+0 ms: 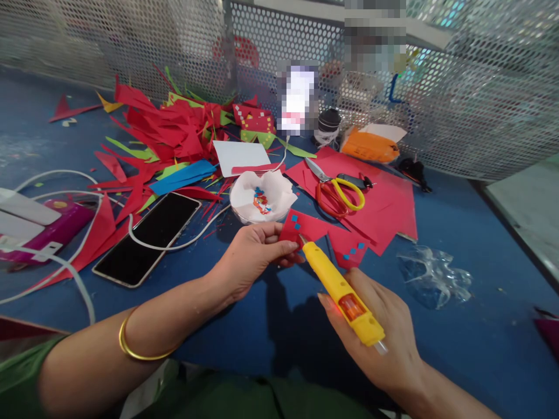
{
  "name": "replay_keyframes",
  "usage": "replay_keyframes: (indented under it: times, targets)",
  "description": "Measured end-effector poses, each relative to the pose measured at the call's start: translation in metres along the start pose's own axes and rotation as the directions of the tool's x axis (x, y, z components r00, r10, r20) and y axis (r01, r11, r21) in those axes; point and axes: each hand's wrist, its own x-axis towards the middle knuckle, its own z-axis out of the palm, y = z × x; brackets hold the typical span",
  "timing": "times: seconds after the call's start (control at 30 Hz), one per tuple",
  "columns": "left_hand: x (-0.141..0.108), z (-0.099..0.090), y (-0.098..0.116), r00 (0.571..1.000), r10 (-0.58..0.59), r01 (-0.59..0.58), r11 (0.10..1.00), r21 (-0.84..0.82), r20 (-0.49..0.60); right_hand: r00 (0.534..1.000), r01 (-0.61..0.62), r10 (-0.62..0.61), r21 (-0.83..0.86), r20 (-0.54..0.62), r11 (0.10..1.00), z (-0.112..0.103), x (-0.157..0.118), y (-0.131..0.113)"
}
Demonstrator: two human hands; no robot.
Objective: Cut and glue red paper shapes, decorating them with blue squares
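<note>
My left hand (262, 250) pinches the left end of a red paper piece (317, 226) with a notch in its lower edge and small blue squares stuck near both ends. My right hand (375, 320) is wrapped round a yellow hot glue gun (334, 279), a clear glue stick poking out at its rear. The gun's nozzle points at the red paper close to my left fingertips; whether it touches I cannot tell. Just beyond my left hand sits a bowl lined with white paper (244, 195), with tiny coloured paper bits (262, 201) inside.
Scissors with red and yellow handles (340, 192) lie on red paper sheets (388, 203). A dark phone (148, 238), a white cable (192, 244) and a heap of paper scraps (183, 128) are on the left. Crumpled clear plastic (434, 276) lies at right. Perforated metal panels (271, 41) border the back.
</note>
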Motion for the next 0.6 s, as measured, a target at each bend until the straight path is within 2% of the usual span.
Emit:
replay_keyframes:
  times: [0.6]
  targets:
    - [0.0012, -0.0002, -0.0005, 1.000, 0.014, -0.014, 1.000, -0.001, -0.004, 1.000, 0.016, -0.016, 0.012, 0.021, 1.000, 0.0016, -0.0026, 0.0021]
